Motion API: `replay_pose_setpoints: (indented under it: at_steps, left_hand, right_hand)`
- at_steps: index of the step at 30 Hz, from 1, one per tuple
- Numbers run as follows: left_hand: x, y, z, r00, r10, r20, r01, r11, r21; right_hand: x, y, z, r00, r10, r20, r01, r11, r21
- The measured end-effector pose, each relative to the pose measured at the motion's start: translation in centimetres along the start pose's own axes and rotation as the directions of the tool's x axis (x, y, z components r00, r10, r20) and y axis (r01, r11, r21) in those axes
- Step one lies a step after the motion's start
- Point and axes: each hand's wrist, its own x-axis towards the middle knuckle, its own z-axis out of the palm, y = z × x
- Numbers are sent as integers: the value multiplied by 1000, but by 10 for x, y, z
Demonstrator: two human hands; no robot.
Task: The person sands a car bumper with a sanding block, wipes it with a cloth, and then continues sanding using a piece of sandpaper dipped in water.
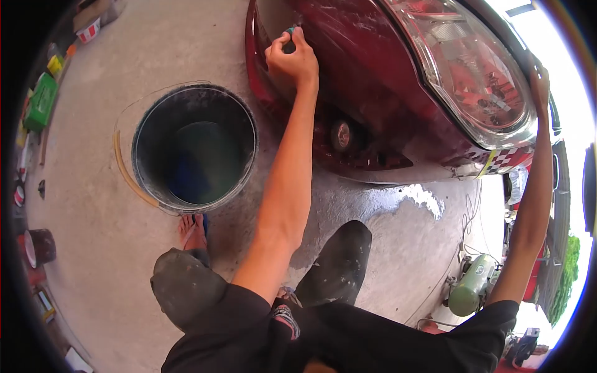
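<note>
My left hand (294, 59) is closed in a pinch at the dark red car bumper (367, 81). A small teal piece (290, 30) shows between its thumb and fingers; the rest of it is hidden by the hand. Wet smears streak the paint around that spot. Far to the right, my right hand (540, 79) lies with fingers stretched out on the car's edge, just beyond the large clear headlight (469, 68). Below the left hand's level, a round fog light (341, 135) sits in the bumper.
A black bucket (144, 118) with cloudy water and a dark blue shape inside stands left of my arm. Water (410, 202) lies on the concrete under the bumper. A green compressor (474, 287) and cables are at lower right. A green box (41, 102) and clutter line the left.
</note>
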Motion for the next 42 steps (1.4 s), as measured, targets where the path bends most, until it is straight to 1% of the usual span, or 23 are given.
replay_pose_setpoints:
  at_steps: [2,4,6,8,9,12,13,14,15,16,18,20,22,24,26,27,29,30,33,34,36,40,42]
  left_hand:
    - [-12,-21,9,975,194,-112,-201,978,-49]
    - [-64,-34,-6,918,372,-138,-392,905,-166]
    - [-111,-15,-33,919,391,-57,-395,913,-104]
    - [-77,-18,-19,889,446,-107,-454,889,-58]
    - [-46,-29,1,902,406,-146,-423,897,-124]
    - [3,-17,10,996,90,14,-89,995,-41]
    - [-6,-19,10,981,181,-72,-186,979,-81]
    - [-29,-25,3,962,262,-77,-269,958,-101]
    - [-58,-25,-7,900,421,-113,-434,892,-129]
    - [-94,-13,-29,890,454,-44,-455,890,-21]
    - [-114,-5,-37,900,434,-28,-434,894,-107]
    - [-69,-7,-19,868,492,-64,-495,868,-43]
    - [-20,-9,1,922,386,-1,-386,921,-53]
    - [-19,-1,3,956,293,-2,-293,954,-57]
    - [-45,-3,1,914,400,-68,-399,917,29]
    - [-67,3,-15,894,448,-3,-448,893,-36]
    - [-103,10,-36,904,421,72,-416,906,-72]
    - [-105,9,-38,908,409,86,-402,911,-94]
    - [-59,4,-12,870,493,6,-492,869,-58]
    - [-39,5,0,891,454,-11,-454,891,-6]
    - [-8,6,12,949,299,97,-288,951,-115]
    - [-62,9,-10,883,470,-11,-468,877,-106]
    - [-103,15,-31,907,418,54,-407,901,-147]
  right_hand:
    - [10,19,5,1000,-8,-2,8,1000,1]
    - [18,36,5,999,-47,-21,46,999,-24]
    - [14,21,1,998,-62,-15,62,998,-23]
    - [9,6,4,997,-73,3,73,997,-6]
    - [11,3,3,996,-84,-10,84,997,-1]
    - [8,10,1,999,-51,9,52,998,-19]
    - [9,17,3,999,-48,-3,48,998,-27]
    - [9,24,4,999,-45,-15,45,998,-35]
    - [16,36,7,997,-73,-39,71,996,-47]
    - [17,34,5,997,-59,-45,56,997,-56]
    - [11,17,2,999,13,-35,-15,998,-66]
    - [14,6,2,999,-1,-37,-1,998,-55]
    - [10,10,2,997,-68,-40,67,997,-44]
    - [4,1,1,999,-40,-20,39,999,-30]
    - [-2,3,1,1000,-6,-10,6,999,-36]
    - [7,14,2,1000,-27,-13,27,998,-51]
    - [8,18,5,999,-26,-26,24,999,-44]
    - [6,16,6,999,-25,-32,23,999,-40]
    - [7,8,4,998,-62,-23,62,998,0]
    - [7,10,4,998,-57,-20,57,998,-11]
    - [5,9,2,999,-51,-13,51,998,-24]
    - [-2,-5,1,999,-41,-30,40,999,-22]
    - [-3,-4,0,1000,-6,-28,5,999,-34]
